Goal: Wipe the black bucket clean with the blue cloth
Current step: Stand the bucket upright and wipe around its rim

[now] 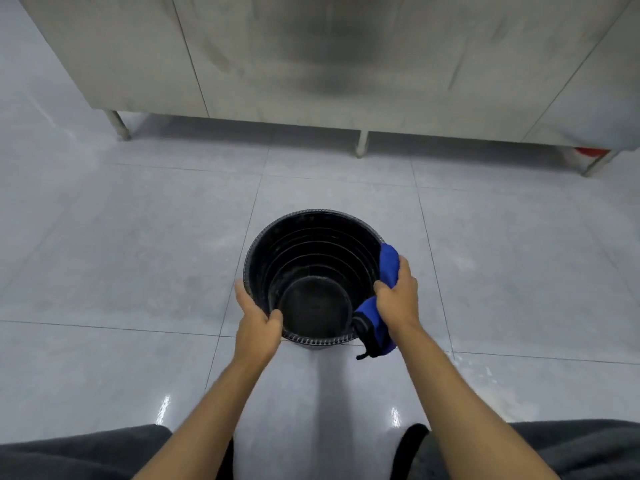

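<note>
Cabinet (311,46) top cut off; red thing (588,151) under it mostly hidden, can't ID.

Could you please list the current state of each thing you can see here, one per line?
black bucket: upright on the floor, open, empty inside
blue cloth: bunched, pressed on the bucket's right rim
left hand: gripping the near-left rim
right hand: closed on the cloth
steel cabinet: doors closed
</note>
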